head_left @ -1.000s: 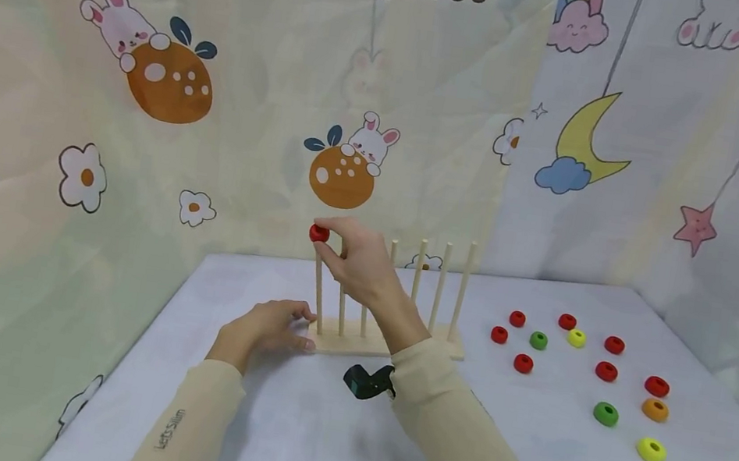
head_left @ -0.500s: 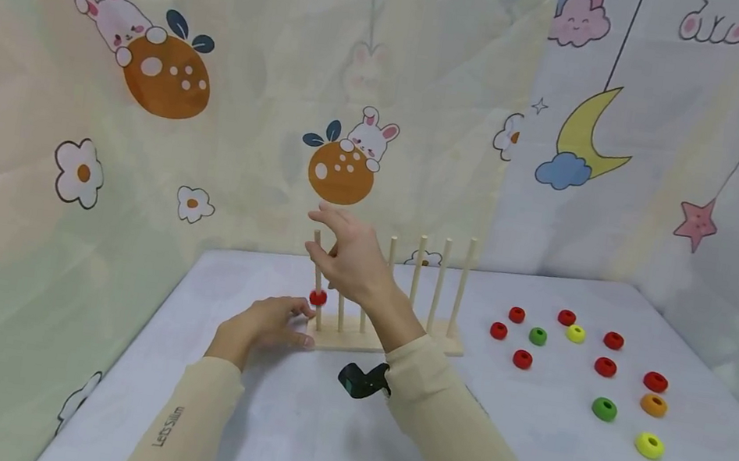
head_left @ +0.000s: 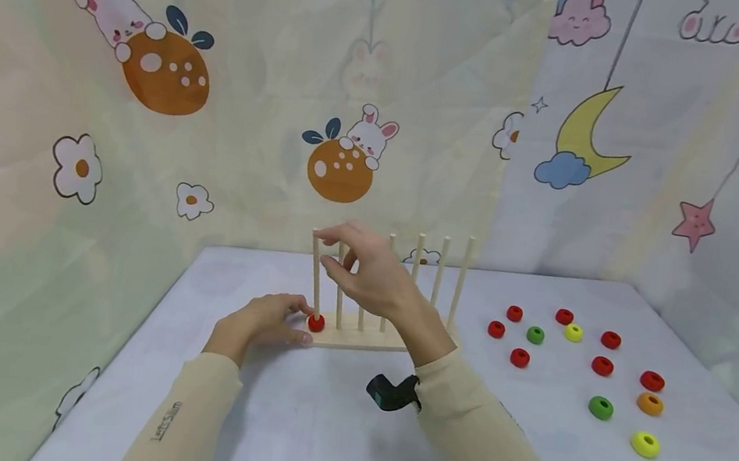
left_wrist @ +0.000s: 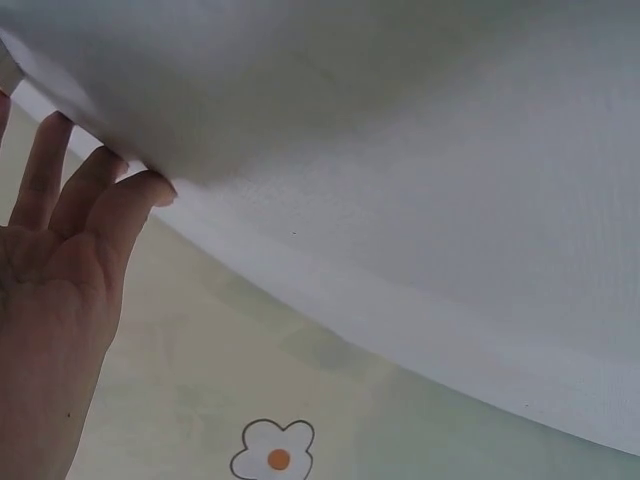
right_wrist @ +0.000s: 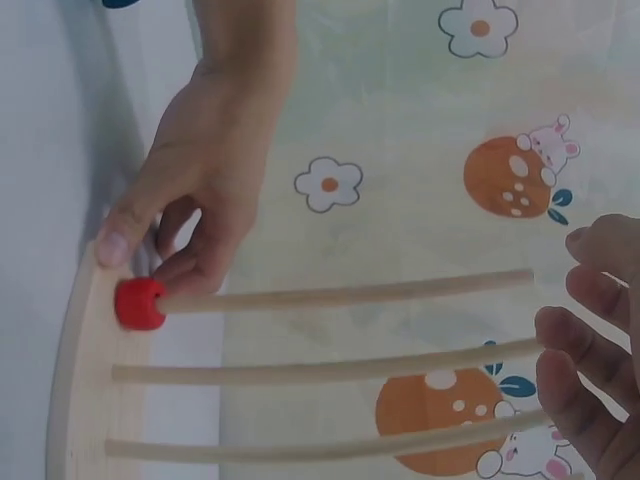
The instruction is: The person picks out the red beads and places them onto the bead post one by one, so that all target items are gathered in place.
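Note:
A wooden peg rack (head_left: pixel 360 338) stands on the white table, its upright pegs in a row. One red bead (head_left: pixel 316 323) sits at the bottom of the leftmost peg, against the base, also seen as the red bead (right_wrist: pixel 140 304) in the right wrist view. My left hand (head_left: pixel 266 320) grips the left end of the base, thumb at the front edge and fingers behind. My right hand (head_left: pixel 371 268) hovers near the tops of the left pegs, fingers loosely bent and holding nothing. In the left wrist view, my left hand (left_wrist: pixel 70 250) shows along the table's underlit surface.
Loose red beads (head_left: pixel 602 365), green beads (head_left: pixel 601 407), yellow beads (head_left: pixel 646 444) and an orange bead (head_left: pixel 650 403) lie scattered on the table's right side. A printed cloth (head_left: pixel 262 89) hangs behind the table.
My right hand has let go of the red bead at the top of the leftmost peg. The bead has dropped to the base, and the hand has shifted slightly right. My left hand stays put.

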The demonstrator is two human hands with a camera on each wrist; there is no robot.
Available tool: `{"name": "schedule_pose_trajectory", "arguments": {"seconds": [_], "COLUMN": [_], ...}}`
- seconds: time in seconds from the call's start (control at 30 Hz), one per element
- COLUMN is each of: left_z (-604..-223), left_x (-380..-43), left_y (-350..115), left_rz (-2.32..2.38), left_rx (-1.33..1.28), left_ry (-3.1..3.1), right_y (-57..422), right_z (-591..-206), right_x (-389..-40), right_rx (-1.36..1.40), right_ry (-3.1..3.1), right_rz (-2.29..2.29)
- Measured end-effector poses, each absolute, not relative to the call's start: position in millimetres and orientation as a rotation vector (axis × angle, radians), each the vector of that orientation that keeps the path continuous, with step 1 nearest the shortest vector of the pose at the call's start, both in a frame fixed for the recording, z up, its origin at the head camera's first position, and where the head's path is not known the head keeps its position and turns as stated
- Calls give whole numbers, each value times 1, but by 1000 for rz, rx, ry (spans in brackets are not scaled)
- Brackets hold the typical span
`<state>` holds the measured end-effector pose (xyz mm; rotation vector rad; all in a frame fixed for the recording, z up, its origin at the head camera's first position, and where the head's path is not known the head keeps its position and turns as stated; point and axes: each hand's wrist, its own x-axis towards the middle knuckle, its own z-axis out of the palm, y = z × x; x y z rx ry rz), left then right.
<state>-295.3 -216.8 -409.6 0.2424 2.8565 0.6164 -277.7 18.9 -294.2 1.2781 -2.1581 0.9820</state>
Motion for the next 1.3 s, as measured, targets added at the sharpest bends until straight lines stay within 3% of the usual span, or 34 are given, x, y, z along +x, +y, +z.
{"name": "schedule_pose_trajectory", "arguments": {"seconds": [1.3], "left_z": [-409], "left_x": [-300], "left_y": [-217], "left_rz": [633], "left_rx": [273], "left_ry": [2841], "right_y": [153], "right_z": [-349], "right_x": [-282], "right_rx": [1135], "right_ry": [-2312], "right_rz": [851]}}
